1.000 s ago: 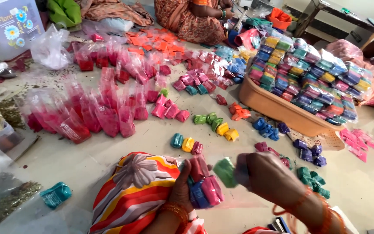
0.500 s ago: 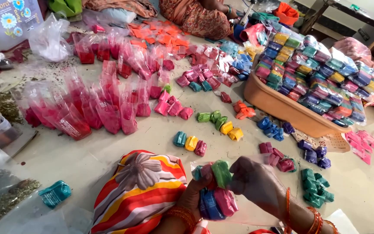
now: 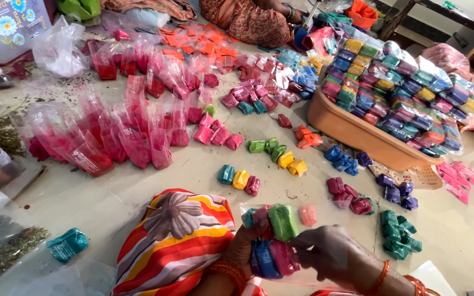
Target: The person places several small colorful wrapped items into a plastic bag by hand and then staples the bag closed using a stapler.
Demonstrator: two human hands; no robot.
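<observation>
Floor (image 3: 111, 203) is lying covered in small coloured packets, with a tan tray (image 3: 352, 131) at right stacked high with wrapped bundles. Rows of pink bags (image 3: 122, 131) are spreading across the left side. A striped cloth (image 3: 176, 241) is lying over the person's knee at bottom centre. Left hand (image 3: 248, 249) is gripping a clear bag (image 3: 272, 241) low in front of the knee, fingers curled around it; the bag is holding blue, pink and green packets. Right hand (image 3: 333, 255) is pinching the bag's right side, fingers bent closed on it, beside the green packet (image 3: 282, 222) on top. Loose packets (image 3: 241, 178) are sitting on the floor just above the hands.
</observation>
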